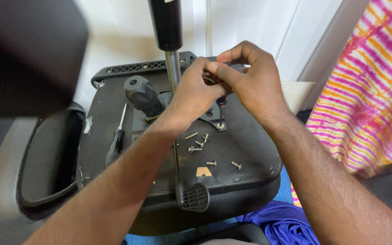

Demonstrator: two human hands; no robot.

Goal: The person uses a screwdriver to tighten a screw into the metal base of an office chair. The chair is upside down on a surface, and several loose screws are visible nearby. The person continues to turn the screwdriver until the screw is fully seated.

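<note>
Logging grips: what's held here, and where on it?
Both hands, left and right, grip a screwdriver by its handle top; its tip sits on a screw in the chair-base plate.

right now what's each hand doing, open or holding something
Left hand: closed, fingers pinched on the screwdriver handle.
Right hand: closed, fingers gripping the same screwdriver near its top.

A pink-and-orange striped cloth (368, 86) hangs at right. A crumpled purple fabric (286, 224) lies below. A white panelled wall (268, 27) stands behind.
</note>
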